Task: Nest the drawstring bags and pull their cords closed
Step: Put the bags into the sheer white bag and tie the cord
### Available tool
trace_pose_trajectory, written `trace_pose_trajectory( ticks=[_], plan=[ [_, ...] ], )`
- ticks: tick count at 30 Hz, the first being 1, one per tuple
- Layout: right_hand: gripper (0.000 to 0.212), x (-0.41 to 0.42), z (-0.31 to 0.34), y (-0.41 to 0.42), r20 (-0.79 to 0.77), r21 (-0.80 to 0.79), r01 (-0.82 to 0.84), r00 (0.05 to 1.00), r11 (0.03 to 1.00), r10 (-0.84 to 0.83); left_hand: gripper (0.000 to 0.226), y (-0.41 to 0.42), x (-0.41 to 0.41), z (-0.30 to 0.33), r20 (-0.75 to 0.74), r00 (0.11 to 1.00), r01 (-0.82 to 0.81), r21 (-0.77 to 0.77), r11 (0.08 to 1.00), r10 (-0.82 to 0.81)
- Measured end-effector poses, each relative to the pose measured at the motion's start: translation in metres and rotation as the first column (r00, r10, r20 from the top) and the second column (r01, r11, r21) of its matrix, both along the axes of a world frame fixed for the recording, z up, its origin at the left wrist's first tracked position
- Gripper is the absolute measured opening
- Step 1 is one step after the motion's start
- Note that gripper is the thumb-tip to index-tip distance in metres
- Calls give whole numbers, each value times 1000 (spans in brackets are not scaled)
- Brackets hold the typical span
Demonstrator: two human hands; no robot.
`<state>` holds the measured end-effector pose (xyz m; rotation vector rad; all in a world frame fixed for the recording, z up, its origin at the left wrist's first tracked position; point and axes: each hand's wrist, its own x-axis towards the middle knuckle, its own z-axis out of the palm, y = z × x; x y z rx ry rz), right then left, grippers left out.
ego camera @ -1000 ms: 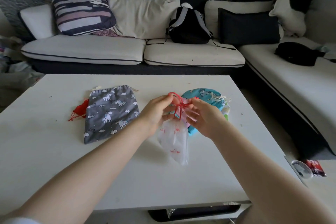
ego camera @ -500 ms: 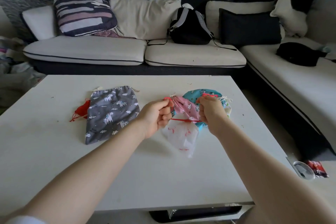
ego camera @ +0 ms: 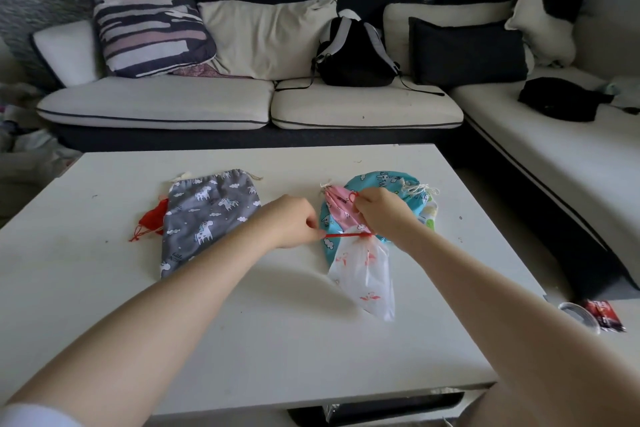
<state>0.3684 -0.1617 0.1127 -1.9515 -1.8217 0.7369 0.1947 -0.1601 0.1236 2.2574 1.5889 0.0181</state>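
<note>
As hands (ego camera: 294,224) part | red cord (ego camera: 343,235) now drawn longer | both grips pinch cord ends

grey unicorn-print bag (ego camera: 207,218), turquoise bag (ego camera: 384,184), perhaps flamingo-print white bag (ego camera: 363,270).

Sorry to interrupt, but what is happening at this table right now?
A person is closing a sheer white bag with a red cord. The left hand pinches one cord end and the right hand the other, the cord taut between them. A grey unicorn bag lies flat on the white table.
</note>
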Motion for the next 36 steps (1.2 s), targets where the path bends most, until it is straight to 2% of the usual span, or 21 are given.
trace_pose_trajectory(
  ticks=[2, 5, 8, 11, 15, 17, 20, 23, 25, 28, 30, 32, 36],
  plan=[
    [29, 1, -1, -1, 85, 20, -4, 996, 1000, 3, 35, -1, 0, 2, 22, 1000, 21, -9, 1000, -21],
    [27, 0, 0, -3, 152, 6, -26, 988, 1000, 25, 37, -1, 0, 5, 243, 969, -35, -69, 997, 50],
    [21, -5, 6, -8, 93, -4, -78, 993, 997, 78, 40, -1, 3, 7, 557, 822, -34, -155, 987, 116],
    [12, -9, 7, -10, 33, 7, -106, 994, 994, 106, 35, -6, 8, 11, 695, 702, -5, -212, 977, 154],
    [14, -11, 7, -10, -55, 84, -52, 997, 995, 57, 29, -15, 10, 13, 721, 682, 54, -214, 975, 121],
    [5, -9, 8, -11, -163, 104, -75, 982, 992, 91, 29, -17, 10, 13, 779, 609, 51, -228, 972, 151],
    [16, -8, 10, -16, -331, 44, -126, 934, 991, 133, 29, -20, 12, 14, 843, 489, 34, -274, 961, 223],
    [8, -10, 12, -16, -252, 84, -96, 961, 992, 115, 27, -23, 16, 13, 860, 476, 73, -248, 966, 185],
    [8, -12, 14, -16, -401, 78, 14, 916, 997, 19, 24, -24, 16, 12, 864, 468, 89, -255, 963, 186],
    [12, -12, 19, -18, -642, 40, 116, 764, 992, -64, 22, -24, 16, 10, 846, 498, 29, -237, 971, 192],
    [20, -13, 20, -19, -682, 44, 116, 729, 992, -55, 18, -22, 18, 6, 828, 526, -103, -167, 981, 196],
    [23, -15, 21, -20, -686, 47, 107, 726, 993, -46, 14, -20, 20, 3, 836, 510, -203, -109, 973, 200],
    [25, -17, 25, -21, -737, 17, 117, 673, 993, -67, 15, -18, 24, 2, 837, 501, -206, -129, 970, 218]
  ],
)
